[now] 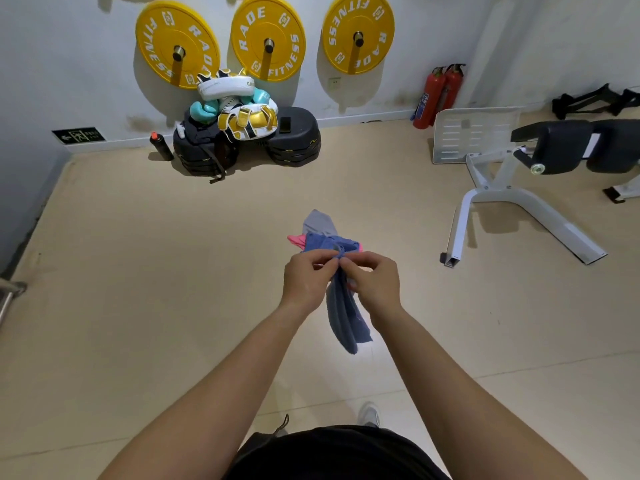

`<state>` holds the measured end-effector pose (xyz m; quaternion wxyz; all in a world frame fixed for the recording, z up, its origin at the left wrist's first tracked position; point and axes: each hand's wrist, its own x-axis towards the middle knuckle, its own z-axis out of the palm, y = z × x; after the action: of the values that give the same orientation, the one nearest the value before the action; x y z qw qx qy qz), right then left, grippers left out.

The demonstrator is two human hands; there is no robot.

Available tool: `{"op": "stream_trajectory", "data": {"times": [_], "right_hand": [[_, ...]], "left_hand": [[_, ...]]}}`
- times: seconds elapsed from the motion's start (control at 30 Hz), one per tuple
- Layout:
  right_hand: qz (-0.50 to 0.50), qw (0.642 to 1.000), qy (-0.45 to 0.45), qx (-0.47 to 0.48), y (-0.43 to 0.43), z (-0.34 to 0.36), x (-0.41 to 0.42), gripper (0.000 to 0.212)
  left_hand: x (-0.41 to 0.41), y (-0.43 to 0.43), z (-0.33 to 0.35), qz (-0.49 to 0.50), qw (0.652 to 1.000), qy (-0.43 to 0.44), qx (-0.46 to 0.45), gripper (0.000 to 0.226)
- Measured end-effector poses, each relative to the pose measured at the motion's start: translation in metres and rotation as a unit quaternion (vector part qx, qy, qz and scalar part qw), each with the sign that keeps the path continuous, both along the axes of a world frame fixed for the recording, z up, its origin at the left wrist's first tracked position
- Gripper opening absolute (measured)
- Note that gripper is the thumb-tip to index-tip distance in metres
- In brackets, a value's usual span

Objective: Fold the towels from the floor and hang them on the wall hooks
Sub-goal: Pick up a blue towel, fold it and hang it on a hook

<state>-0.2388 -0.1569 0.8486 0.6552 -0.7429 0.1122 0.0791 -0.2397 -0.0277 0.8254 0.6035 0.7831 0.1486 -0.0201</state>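
A blue towel hangs bunched in front of me, above the beige floor. My left hand and my right hand both pinch its top edge, fingertips almost touching near its small loop. Past my hands, a small pile lies on the floor: another blue towel, a pink towel peeking out at its left, and a grey towel behind. No wall hooks for towels are in view.
Three yellow weight plates hang on the far wall above a black step platform piled with boxing gear. A white bench frame stands at the right, two red fire extinguishers by the wall, a bottle at the left.
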Motion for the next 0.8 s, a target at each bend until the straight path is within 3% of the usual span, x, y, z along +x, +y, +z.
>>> {"op": "stream_trajectory", "data": {"times": [0.17, 0.3, 0.37, 0.47, 0.5, 0.53, 0.6, 0.7, 0.8], "right_hand": [[0.041, 0.996, 0.042, 0.061, -0.001, -0.003, -0.006, 0.032], [0.145, 0.989, -0.005, 0.033, -0.004, 0.001, -0.011, 0.041], [0.114, 0.992, -0.043, -0.019, -0.01, -0.001, -0.01, 0.035], [-0.019, 0.995, -0.061, -0.082, -0.025, -0.009, 0.0, 0.011], [-0.036, 0.992, -0.047, -0.113, -0.03, -0.012, 0.004, 0.005], [-0.031, 0.988, -0.022, -0.147, -0.035, -0.015, 0.009, 0.014], [0.032, 0.981, 0.065, -0.178, -0.042, -0.019, 0.021, 0.033], [0.166, 0.954, 0.199, -0.152, -0.046, -0.019, 0.03, 0.035], [0.235, 0.934, 0.213, -0.165, -0.048, -0.022, 0.032, 0.034]], "left_hand": [[-0.003, 0.008, 0.002, -0.047, 0.999, -0.015, 0.011, 0.024], [-0.003, 0.019, 0.004, -0.079, 0.996, -0.03, 0.037, 0.018], [-0.001, 0.023, 0.005, -0.093, 0.993, -0.03, 0.059, 0.02], [0.001, 0.029, 0.008, -0.086, 0.992, -0.031, 0.089, 0.019], [0.002, 0.031, 0.01, -0.089, 0.991, -0.031, 0.096, 0.019], [0.002, 0.033, 0.011, -0.096, 0.99, -0.031, 0.102, 0.02], [0.002, 0.035, 0.015, -0.108, 0.988, -0.029, 0.108, 0.023], [0.0, 0.037, 0.015, -0.113, 0.987, -0.029, 0.111, 0.021], [-0.001, 0.041, 0.016, -0.117, 0.986, -0.029, 0.115, 0.019]]}}
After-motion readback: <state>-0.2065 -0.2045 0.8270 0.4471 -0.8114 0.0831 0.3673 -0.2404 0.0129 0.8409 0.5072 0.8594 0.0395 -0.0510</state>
